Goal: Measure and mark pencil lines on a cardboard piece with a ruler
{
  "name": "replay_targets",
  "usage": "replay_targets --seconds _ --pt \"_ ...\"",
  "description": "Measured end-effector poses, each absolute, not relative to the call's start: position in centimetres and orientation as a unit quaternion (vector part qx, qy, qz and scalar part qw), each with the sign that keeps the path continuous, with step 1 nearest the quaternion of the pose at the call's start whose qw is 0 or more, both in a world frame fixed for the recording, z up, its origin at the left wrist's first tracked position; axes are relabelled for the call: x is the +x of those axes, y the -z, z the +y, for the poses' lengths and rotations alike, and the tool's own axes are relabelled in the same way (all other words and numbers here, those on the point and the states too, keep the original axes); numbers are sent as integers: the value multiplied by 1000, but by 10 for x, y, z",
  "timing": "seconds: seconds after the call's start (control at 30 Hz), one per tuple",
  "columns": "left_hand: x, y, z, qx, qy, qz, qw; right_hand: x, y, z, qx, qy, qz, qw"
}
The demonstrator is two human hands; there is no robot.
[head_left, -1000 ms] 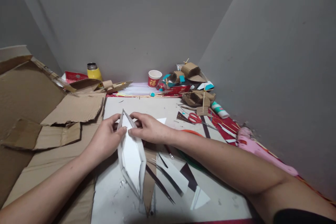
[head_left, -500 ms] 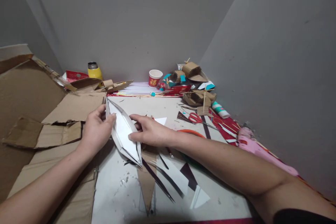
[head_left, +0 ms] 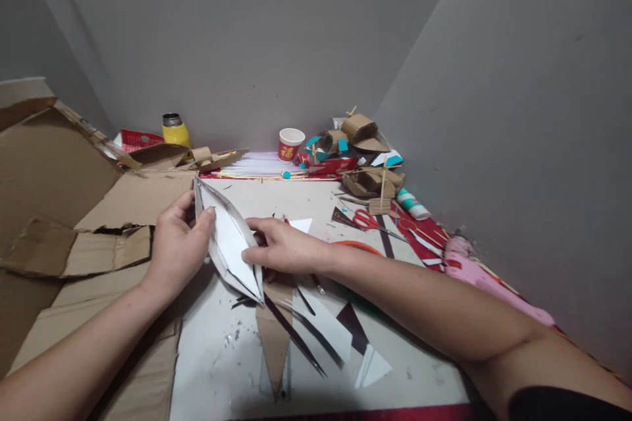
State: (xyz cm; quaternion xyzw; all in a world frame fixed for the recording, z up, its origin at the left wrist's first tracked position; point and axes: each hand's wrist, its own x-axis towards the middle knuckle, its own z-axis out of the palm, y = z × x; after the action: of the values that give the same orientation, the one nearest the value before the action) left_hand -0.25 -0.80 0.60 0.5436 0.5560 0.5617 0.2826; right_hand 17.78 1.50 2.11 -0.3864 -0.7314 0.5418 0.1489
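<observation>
White paper boat (head_left: 230, 237) held in two hands over the white board (head_left: 210, 362), left of its middle, hollow side facing the viewer. The hull runs aslant, one tip far and to the left, the other near and to the right; whether the near tip touches anything below cannot be told. The left hand (head_left: 178, 240) grips the left wall towards the far tip — thumb pressed inside, fingers curled behind and partly hidden. The right hand (head_left: 281, 245) pinches the right wall nearer the other tip, thumb inside and forefinger outside, its remaining fingers bent out of sight. Below the boat lies a pointed piece of cardboard (head_left: 274, 335), with a long dark strip (head_left: 299, 334) beside it; further right are white offcuts (head_left: 332, 332) and a dark scrap (head_left: 354, 327). A pencil (head_left: 318, 286) shows partly beneath the right forearm, and an orange ring (head_left: 359, 247) just beyond it. Right side: red-handled scissors (head_left: 365, 220), a tube (head_left: 413, 204) and a pink glue gun (head_left: 486, 283). Far edge, from left to right: a yellow bottle (head_left: 176, 135), a red and white cup (head_left: 291, 145) and a cluster of cardboard models (head_left: 360, 128). Left side: large cardboard sheets (head_left: 133, 200), some overlapping — the left forearm crosses above them.
</observation>
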Motion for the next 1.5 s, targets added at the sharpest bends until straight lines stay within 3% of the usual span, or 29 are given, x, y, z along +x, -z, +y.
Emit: replay_targets --seconds 0.17,0.43,0.77,1.5 --pt "1 -12 -11 532 -580 557 265 177 -22 13 -401 -569 -704 141" --pt "4 -10 -12 535 -590 539 274 177 -14 16 -375 -449 -790 184" --pt "7 -10 -12 480 -593 502 407 174 -9 19 -367 -459 -774 236" --pt "8 -10 -16 467 -587 529 398 170 -7 13 -348 -509 -747 249"
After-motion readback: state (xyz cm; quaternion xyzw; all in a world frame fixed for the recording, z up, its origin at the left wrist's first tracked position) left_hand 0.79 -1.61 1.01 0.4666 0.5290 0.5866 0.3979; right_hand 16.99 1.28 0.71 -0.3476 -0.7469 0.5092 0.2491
